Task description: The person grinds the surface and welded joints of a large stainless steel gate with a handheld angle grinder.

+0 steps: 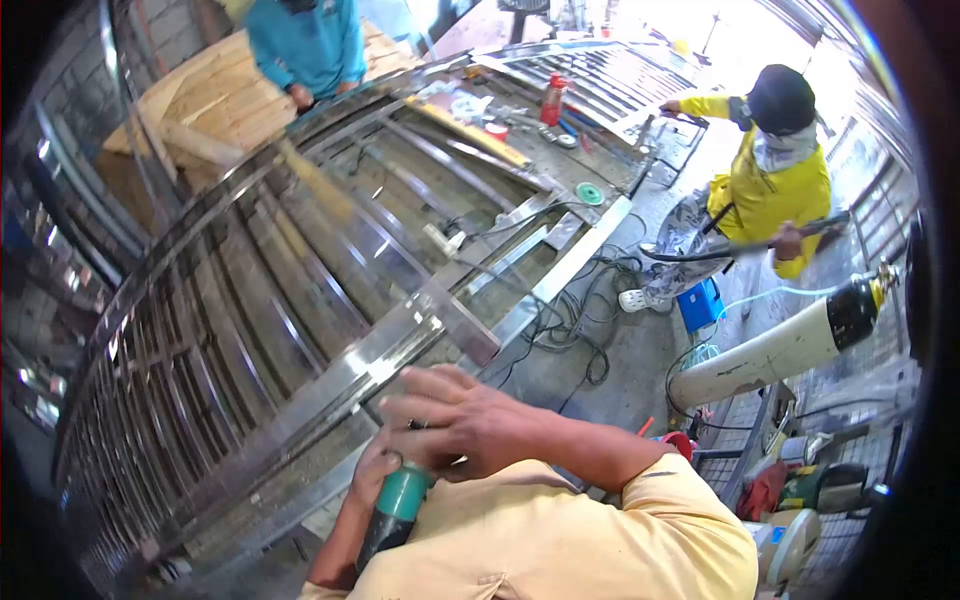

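Observation:
My left hand (372,468) is closed around a green and black angle grinder (402,492), held upright against my chest. Over its upper end, my right hand (462,422) has its fingers bent and slightly blurred. Those fingers hide the grinder's head, and what they grip there cannot be made out. Just beyond my hands lies a large gate-like frame of shiny metal bars (290,330). A wide metal tube (455,318) crosses the near edge of the frame.
A co-worker in yellow (775,185) stands at right, another in blue (305,45) at far left. Cables (590,320) tangle on the floor beside a gas cylinder (755,365) and a blue box (700,303). On the table are a red bottle (552,100) and a green disc (590,193).

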`<state>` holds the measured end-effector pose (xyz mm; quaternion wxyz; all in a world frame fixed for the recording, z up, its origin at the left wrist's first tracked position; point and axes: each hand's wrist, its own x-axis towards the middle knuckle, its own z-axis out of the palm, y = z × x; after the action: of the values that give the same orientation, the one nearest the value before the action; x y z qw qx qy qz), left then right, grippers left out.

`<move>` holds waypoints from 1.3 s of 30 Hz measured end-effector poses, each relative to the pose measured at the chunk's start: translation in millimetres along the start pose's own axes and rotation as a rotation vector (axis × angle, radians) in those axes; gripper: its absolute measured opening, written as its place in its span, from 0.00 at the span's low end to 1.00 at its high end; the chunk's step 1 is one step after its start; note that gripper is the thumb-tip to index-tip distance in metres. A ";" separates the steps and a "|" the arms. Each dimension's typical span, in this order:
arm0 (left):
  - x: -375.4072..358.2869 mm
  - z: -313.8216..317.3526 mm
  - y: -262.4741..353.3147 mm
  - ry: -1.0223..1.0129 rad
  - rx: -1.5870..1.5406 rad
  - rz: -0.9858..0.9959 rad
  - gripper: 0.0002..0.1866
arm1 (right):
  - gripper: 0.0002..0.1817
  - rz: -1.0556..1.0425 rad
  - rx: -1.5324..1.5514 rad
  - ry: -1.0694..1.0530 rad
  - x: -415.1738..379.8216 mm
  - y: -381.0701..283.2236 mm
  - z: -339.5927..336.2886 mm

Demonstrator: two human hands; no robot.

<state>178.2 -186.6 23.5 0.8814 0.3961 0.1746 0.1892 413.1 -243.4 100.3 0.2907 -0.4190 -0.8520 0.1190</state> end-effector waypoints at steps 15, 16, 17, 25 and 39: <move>-39.0 -70.2 -65.2 0.037 0.127 0.176 0.25 | 0.32 0.245 -0.222 -0.013 37.1 -80.1 80.2; -44.2 -72.4 -64.6 0.062 0.137 0.192 0.26 | 0.32 0.230 -0.218 -0.019 41.4 -86.6 80.1; -50.9 -76.0 -63.0 0.086 0.151 0.211 0.26 | 0.31 0.210 -0.215 -0.022 44.5 -90.3 80.0; -116.3 -130.9 -60.7 0.723 1.004 0.185 0.18 | 0.31 -0.026 -0.315 0.078 55.0 -107.5 75.7; -204.2 -283.3 -15.0 0.822 1.499 -0.806 0.14 | 0.25 -0.075 -0.341 0.119 52.9 -109.8 56.4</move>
<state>-125.6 -113.0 -132.9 0.2654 0.6717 0.6714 -0.1663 283.4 -267.8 125.0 0.2697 -0.4364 -0.8560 -0.0633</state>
